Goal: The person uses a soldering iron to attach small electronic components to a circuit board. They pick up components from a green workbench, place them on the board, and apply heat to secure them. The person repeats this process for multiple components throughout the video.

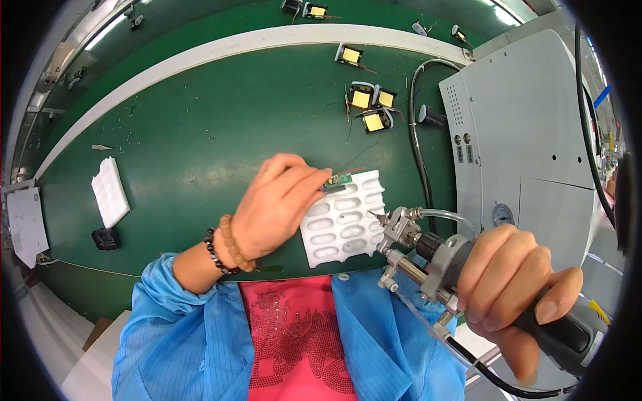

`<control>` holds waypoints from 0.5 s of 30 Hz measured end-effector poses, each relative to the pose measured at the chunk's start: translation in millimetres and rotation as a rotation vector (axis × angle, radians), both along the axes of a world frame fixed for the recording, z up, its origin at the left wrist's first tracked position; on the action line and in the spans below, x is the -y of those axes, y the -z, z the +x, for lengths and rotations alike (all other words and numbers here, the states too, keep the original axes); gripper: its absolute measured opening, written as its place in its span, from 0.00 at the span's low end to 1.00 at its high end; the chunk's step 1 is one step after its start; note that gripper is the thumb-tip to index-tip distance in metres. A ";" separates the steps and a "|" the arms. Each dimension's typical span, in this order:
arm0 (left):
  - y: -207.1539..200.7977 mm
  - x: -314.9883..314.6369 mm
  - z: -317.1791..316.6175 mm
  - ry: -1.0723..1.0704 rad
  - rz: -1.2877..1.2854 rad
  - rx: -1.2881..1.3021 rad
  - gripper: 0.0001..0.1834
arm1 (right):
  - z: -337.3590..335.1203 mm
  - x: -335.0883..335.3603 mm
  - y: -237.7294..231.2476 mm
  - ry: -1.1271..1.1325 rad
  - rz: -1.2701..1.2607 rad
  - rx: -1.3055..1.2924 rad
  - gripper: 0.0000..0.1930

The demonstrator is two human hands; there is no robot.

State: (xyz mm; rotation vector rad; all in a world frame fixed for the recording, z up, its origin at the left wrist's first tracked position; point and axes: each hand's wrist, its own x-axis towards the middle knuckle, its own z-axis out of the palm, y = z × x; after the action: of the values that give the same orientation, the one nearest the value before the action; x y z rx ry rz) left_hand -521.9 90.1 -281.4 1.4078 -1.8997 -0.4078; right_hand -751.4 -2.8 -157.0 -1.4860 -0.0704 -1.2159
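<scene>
Circuit board (338,180) — small and green — sits pinched in the fingers (314,184) of the left hand (274,207), held over the top left corner of the white moulded tray (344,224). That tray lies on the green table (200,134), and its oval pockets look empty, as far as can be told. Right of the tray, the right hand (515,281) is wrapped tight around the black grip of a soldering iron (428,257), whose tip points at the tray's right edge. Well above the tray lie three yellow-taped transformers (371,107) — left of it, a white foam block (110,192).
</scene>
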 end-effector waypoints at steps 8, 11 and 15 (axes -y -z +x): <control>26.5 -10.9 -22.6 -0.108 0.008 -0.151 0.22 | 25.6 6.2 6.2 -0.074 -0.047 -0.025 0.26; 27.1 -10.2 -22.4 -0.130 0.038 -0.261 0.22 | 38.1 8.6 7.4 -0.093 -0.051 -0.068 0.27; 32.1 -12.5 -16.4 -0.176 0.031 -0.302 0.20 | 52.9 9.8 16.9 -0.089 -0.029 -0.087 0.27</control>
State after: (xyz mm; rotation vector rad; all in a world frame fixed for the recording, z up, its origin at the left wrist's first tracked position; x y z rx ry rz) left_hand -538.3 102.7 -313.6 1.4311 -1.5217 -0.5331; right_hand -698.4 -12.6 -173.9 -1.5427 -0.0951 -1.0813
